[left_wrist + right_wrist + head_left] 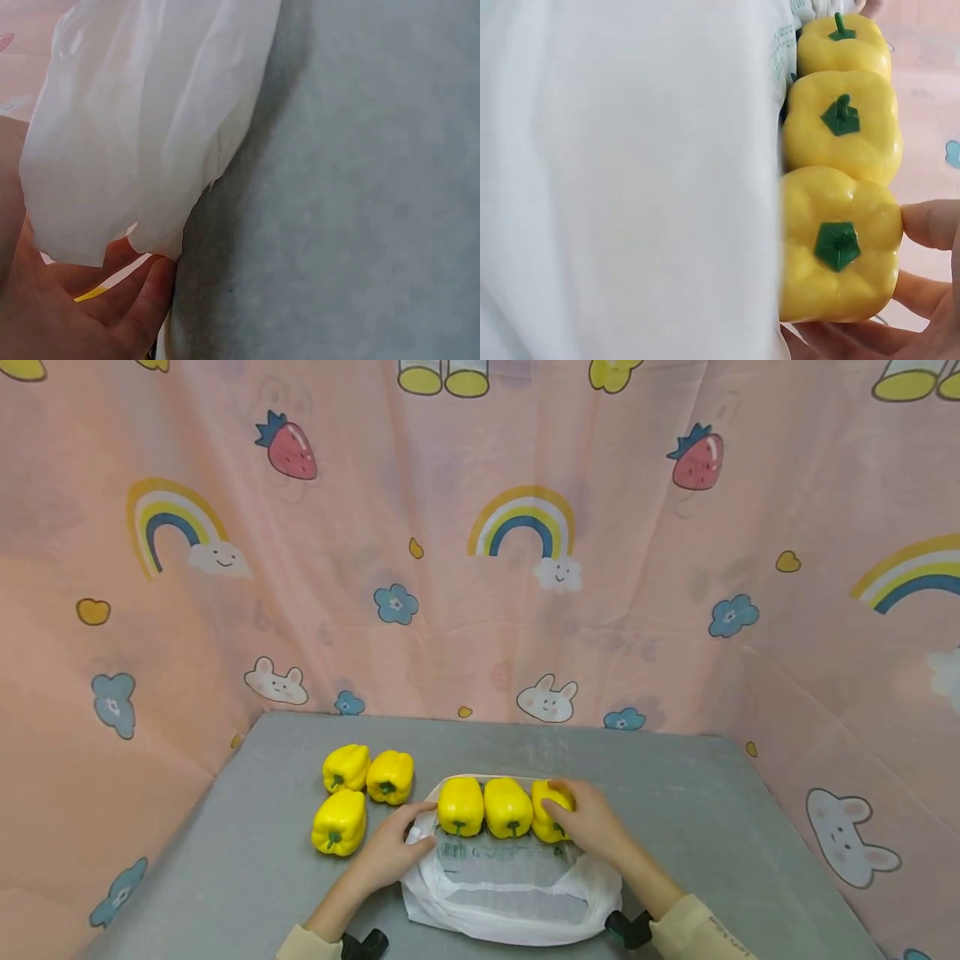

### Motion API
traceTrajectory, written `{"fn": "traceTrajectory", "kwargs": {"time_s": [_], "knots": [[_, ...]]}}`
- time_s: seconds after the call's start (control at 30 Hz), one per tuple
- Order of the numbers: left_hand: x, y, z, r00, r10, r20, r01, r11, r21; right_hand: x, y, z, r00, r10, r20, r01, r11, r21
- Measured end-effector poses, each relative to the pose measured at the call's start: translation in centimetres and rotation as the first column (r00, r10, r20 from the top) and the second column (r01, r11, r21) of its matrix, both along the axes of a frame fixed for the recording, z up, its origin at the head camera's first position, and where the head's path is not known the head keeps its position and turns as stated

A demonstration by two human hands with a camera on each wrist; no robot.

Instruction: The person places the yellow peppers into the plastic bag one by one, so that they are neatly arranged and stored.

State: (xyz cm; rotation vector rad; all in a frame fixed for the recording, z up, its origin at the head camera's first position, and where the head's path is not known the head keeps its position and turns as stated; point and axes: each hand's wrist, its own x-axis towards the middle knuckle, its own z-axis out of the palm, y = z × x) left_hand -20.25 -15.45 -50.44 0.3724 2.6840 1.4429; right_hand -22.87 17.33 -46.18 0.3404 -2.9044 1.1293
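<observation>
Three yellow bell peppers stand in a row along the back of a white plastic bag (465,910) with green print: a left one (460,807), a middle one (507,807) and a right one (836,247). My right hand (592,818) grips the right pepper, thumb on one side and fingers round the other. At the bag's left end, my left hand (393,847) holds its edge; in the left wrist view the plastic hangs between thumb and fingers (146,307). A pale rim (487,775) shows behind the row.
Three more yellow bell peppers lie in a cluster left of the bag: one at the back (347,767), one beside it (390,777) and one nearer (339,822). A grey table (225,877) carries everything. A pink patterned curtain (337,635) encloses its back and sides.
</observation>
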Motion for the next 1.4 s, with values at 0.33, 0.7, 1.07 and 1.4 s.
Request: {"fn": "traceTrajectory", "kwargs": {"time_s": [0.33,0.7,1.07,1.4], "knots": [[-0.1,-0.1,-0.1,1.000,0.008,0.001,-0.008,1.000,0.000,0.5,-0.3,0.1,0.999,-0.033,-0.011,0.034,0.998,0.062],[-0.1,0.4,0.3,0.999,0.002,-0.034,-0.003,1.000,-0.030,1.9,1.6,2.1,0.994,-0.026,-0.102,0.029,0.999,0.022],[0.4,0.3,0.8,0.998,0.024,-0.063,-0.028,0.997,-0.067,2.7,4.8,0.8,0.987,-0.002,-0.160,-0.007,0.999,-0.054],[0.7,0.4,1.7,0.993,0.028,-0.116,-0.044,0.989,-0.141,3.2,6.7,-0.5,0.999,-0.035,-0.024,0.033,0.996,-0.082]]}}
